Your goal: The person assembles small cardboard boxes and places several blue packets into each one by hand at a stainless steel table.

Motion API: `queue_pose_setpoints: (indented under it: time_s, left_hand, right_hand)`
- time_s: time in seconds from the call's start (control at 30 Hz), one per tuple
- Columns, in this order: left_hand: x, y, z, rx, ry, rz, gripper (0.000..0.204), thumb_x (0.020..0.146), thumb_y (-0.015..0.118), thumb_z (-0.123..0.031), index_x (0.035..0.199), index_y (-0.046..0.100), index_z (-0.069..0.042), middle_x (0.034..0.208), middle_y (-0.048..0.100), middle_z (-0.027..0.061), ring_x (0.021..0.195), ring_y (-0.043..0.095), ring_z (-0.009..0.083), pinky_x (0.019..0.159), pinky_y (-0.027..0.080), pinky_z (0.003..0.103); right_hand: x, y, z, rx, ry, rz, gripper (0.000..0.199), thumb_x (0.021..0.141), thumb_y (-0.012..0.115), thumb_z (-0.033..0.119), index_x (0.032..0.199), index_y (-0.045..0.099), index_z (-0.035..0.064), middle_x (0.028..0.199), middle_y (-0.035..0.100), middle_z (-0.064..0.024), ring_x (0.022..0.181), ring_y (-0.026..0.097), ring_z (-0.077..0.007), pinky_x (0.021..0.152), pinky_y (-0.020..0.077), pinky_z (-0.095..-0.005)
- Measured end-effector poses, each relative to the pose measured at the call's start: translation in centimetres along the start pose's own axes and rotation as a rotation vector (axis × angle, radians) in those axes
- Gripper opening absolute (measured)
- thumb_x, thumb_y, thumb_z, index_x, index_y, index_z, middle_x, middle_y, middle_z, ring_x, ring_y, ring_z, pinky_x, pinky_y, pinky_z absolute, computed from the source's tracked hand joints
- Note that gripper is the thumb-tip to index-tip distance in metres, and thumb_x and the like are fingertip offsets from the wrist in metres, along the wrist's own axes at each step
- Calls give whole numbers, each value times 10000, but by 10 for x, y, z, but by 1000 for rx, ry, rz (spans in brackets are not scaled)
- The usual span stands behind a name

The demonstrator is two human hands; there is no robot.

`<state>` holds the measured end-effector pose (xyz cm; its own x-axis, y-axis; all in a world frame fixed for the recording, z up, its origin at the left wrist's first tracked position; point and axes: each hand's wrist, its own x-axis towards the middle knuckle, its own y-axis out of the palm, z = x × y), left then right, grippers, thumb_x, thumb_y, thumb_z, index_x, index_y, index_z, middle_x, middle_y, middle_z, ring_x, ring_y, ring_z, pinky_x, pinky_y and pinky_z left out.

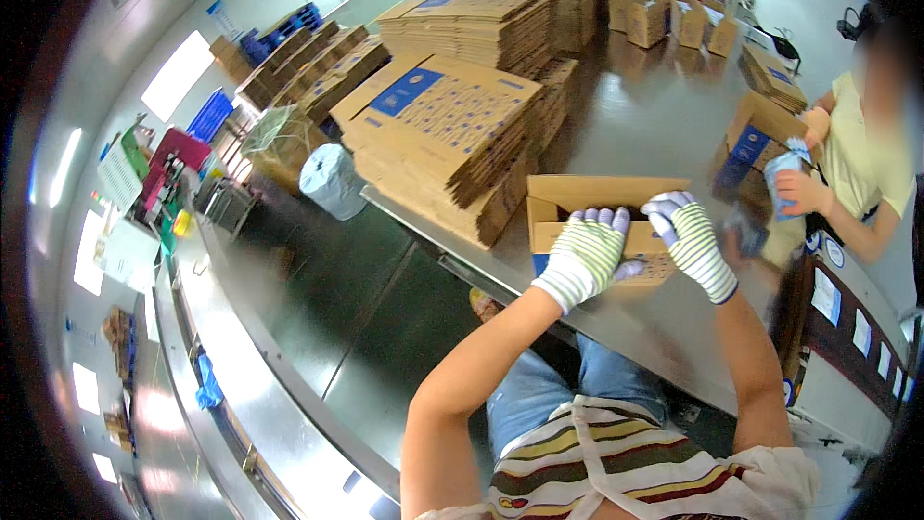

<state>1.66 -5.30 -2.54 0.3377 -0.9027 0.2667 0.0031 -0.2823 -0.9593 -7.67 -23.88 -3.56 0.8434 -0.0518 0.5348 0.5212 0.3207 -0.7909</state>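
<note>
Well left of the open carton [608,189], a pale-blue roll [334,181] is seen; nearer to it, flattened cartons [452,111] are stacked on the steel table [630,116]. The open carton is placed at the table's near edge. Over its near side the left hand [585,258] is laid, fingers together, thumb spread; whether it is gripped cannot be told. Its right edge is held by the right hand [695,246], fingers curled. Farther right, a bluish packet [784,181] is held by a co-worker [861,140].
</note>
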Motion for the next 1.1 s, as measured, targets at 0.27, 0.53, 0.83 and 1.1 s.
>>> queue_pose_setpoints:
  time_s: [0.27, 0.53, 0.83, 1.1]
  left_hand:
    - [-14, -5, -4, -174, 29, 251, 473, 730, 687, -323, 1005, 566, 42, 808, 654, 219, 793, 640, 375, 694, 510, 447]
    - [-29, -47, -1, -910, -420, -288, 665, 727, 744, -424, 1071, 494, 88, 820, 652, 244, 770, 669, 335, 678, 532, 376]
    - [-59, 83, -55, -1835, -281, -40, 776, 733, 782, -129, 1369, 343, -64, 1320, 497, 122, 1223, 462, 246, 1033, 390, 391]
    - [-93, 155, -44, -2489, -466, 72, 506, 831, 666, -87, 1293, 459, -104, 1222, 566, 69, 1084, 567, 230, 906, 474, 379]
  right_hand:
    - [-19, -34, 40, 162, 84, -64, 255, 812, 640, 178, 1028, 627, 43, 1059, 619, -125, 1028, 559, -290, 895, 438, -396]
    - [-75, -59, 6, 270, 346, -232, 663, 882, 622, 242, 1361, 295, -79, 1364, 395, -231, 1268, 392, -313, 1094, 268, -412]
    - [-18, -65, 92, 87, 178, -140, 677, 704, 776, 382, 1141, 473, -37, 1021, 567, -184, 962, 562, -328, 849, 453, -434]
    - [12, 12, 108, -181, -67, 108, 549, 686, 692, 407, 1078, 561, 44, 967, 581, -123, 904, 531, -299, 809, 394, -420]
